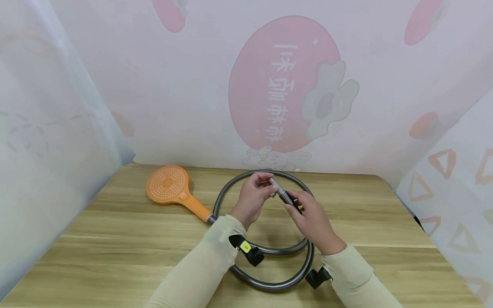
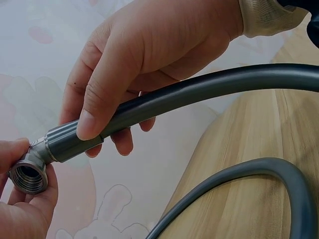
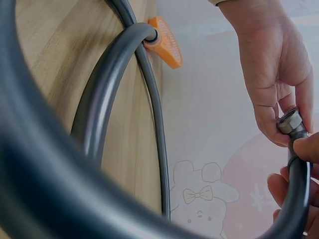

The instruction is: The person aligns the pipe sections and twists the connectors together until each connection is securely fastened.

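Note:
A dark grey shower hose (image 1: pixel 265 285) lies looped on the table, its free end raised between both hands. At that end is a metal connector nut (image 2: pixel 29 177) with an internal thread, tilted at an angle to the hose. My left hand (image 1: pixel 252 196) pinches this nut between thumb and fingers. My right hand (image 1: pixel 311 217) grips the ribbed hose sleeve (image 2: pixel 67 142) just behind it, thumb on one side and fingers curled beneath. An orange shower head (image 1: pixel 168 185) rests to the left, joined to the hose's other end.
The wood-grain table (image 1: pixel 127 244) ends at a printed cloth backdrop (image 1: pixel 185 94), with more cloth at both sides. Hose loops lie beneath my forearms. A small black camera (image 1: pixel 250 252) is strapped to each wrist.

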Motion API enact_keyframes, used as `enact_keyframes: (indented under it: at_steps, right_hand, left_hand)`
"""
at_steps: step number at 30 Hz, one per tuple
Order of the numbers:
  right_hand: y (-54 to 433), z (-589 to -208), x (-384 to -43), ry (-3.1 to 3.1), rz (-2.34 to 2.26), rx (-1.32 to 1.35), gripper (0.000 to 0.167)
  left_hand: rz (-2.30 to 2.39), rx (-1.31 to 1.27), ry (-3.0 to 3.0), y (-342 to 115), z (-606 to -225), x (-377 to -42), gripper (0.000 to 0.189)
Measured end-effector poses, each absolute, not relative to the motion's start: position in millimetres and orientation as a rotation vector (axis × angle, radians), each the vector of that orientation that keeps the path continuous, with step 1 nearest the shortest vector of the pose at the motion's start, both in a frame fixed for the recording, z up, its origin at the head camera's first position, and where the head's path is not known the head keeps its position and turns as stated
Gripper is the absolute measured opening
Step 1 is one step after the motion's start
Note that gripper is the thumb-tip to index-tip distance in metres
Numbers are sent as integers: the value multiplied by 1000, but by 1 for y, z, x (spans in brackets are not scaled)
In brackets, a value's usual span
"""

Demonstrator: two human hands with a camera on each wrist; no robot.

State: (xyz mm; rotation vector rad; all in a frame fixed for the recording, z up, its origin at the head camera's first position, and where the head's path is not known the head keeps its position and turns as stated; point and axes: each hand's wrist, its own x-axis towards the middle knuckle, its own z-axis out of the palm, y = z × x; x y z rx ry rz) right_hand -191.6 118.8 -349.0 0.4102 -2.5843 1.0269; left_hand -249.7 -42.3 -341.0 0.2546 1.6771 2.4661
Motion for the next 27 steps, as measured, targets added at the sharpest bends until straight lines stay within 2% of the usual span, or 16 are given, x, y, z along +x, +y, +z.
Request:
enact_keyframes:
  at_steps: [27]
  right_hand:
    - [121,-343,-195,-2665,1104,418,35]
  left_hand:
    - [2487,257,1646,-42,-344,-253,27]
